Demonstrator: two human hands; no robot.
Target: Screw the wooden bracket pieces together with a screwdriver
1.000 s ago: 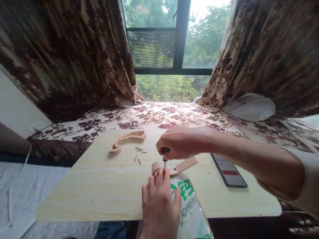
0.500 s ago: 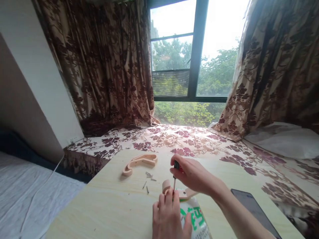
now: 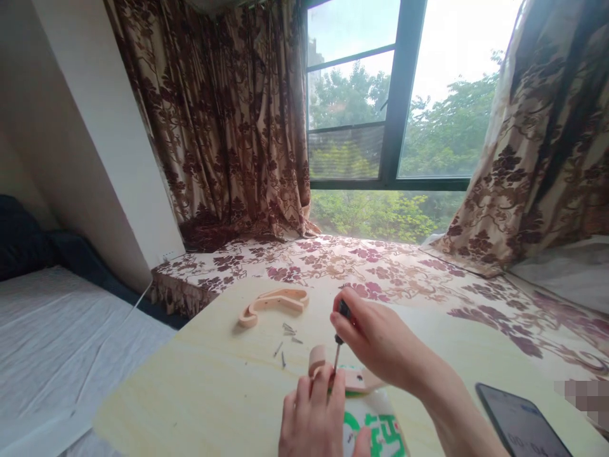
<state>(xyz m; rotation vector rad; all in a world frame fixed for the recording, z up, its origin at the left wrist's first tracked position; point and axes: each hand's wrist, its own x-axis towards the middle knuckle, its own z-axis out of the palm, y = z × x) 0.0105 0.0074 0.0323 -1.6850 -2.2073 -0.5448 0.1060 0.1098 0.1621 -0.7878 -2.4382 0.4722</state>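
Note:
My right hand [image 3: 375,333] is closed around the dark handle of a screwdriver [image 3: 337,355], its metal shaft pointing straight down. The tip goes out of sight behind the fingers of my left hand [image 3: 311,412]. Those fingers press on a curved pale wooden piece [image 3: 353,379] and hold it; one rounded end stands up left of the shaft, and a dark hole shows in its flat part. Beneath it lies a plastic packet [image 3: 380,428] with green print. Farther off, a second curved wooden piece [image 3: 276,303] rests by several loose screws [image 3: 288,330].
The pale wooden table [image 3: 204,387] bears all of this. A phone [image 3: 518,422] with a timer display lies at the right. Behind are a floral-covered ledge [image 3: 323,257], curtains [image 3: 238,127] and a window. A bed [image 3: 80,343] stands at the left.
The camera view has shifted, so the scene sits differently in the frame. Both hands keep their places on the screwdriver and the wooden piece; the right hand looks slightly turned.

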